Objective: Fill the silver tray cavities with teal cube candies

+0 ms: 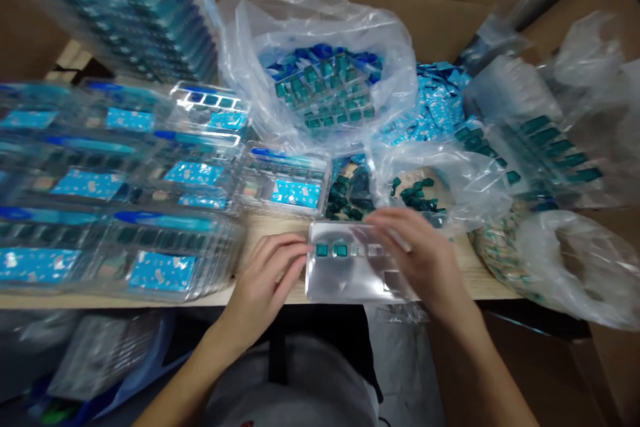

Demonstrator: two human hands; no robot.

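Observation:
A shallow clear plastic tray (345,280) lies near the front edge of the wooden table. Two small dark green square pieces (340,250) sit in the left slots of its upper row. The fingertips and thumb of my left hand (270,273) close on the tray's left edge. Over the tray's right part is my right hand (420,253), slightly blurred, its fingers bent together. Whatever they hold is hidden. Just behind the tray, loose green pieces (417,195) lie in an open plastic bag (470,173), with more green pieces (345,197) to its left.
Filled clear cases (155,240) with blue pens and blue packets stand stacked at left. Behind, a large plastic bag (240,47) holds blue pens and green strips. Blue packets (440,97) pile beside it. At right are green strips (560,150) and a bag of small pieces (505,247).

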